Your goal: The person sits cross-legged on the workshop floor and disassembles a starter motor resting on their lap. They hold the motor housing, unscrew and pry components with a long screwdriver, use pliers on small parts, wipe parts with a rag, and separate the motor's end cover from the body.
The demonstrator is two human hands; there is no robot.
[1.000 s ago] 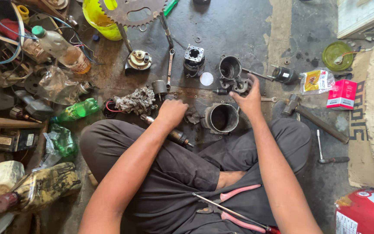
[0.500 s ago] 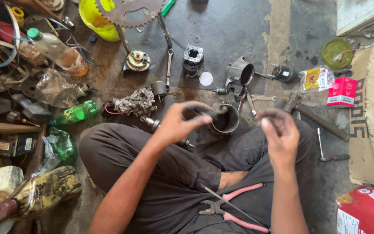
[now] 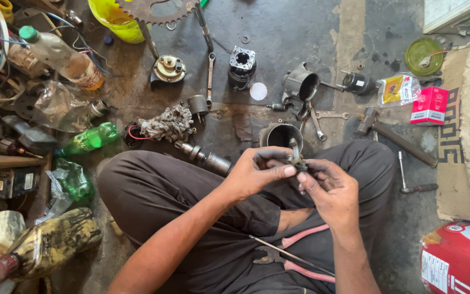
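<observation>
We find the small metal part [image 3: 295, 158] held over the lap, between both hands, above the dark trousers and just in front of the open cylinder sleeve [image 3: 280, 134] that stands on the floor. The left hand [image 3: 257, 171] has its grip closed narrow on the part, thumb and forefinger pinching it from the side. The right hand [image 3: 330, 188] meets it from below and the other side, fingertips closed on the lower end; how much of the load each hand carries we cannot tell.

The part shows as a short, dull grey piece with an upright stem; its exact form is too small to make out. We judge it rigid and light for its size, carried easily on fingertips alone. The workshop floor [image 3: 278, 38] around it is stained, and the neighbouring engine pieces look greasy, so we rate the surface as likely slick; a pinch on the narrow stem could slip or let the piece twist. We would take hold across the thicker body, with the second hand steadying the end, as is shown here.

Pink-handled pliers [image 3: 295, 256] lie on the lap beneath the hands, a thin rod crossing them. A hammer [image 3: 393, 136] and a spanner [image 3: 316, 122] lie on the floor beyond the knee, well apart from the part.
</observation>
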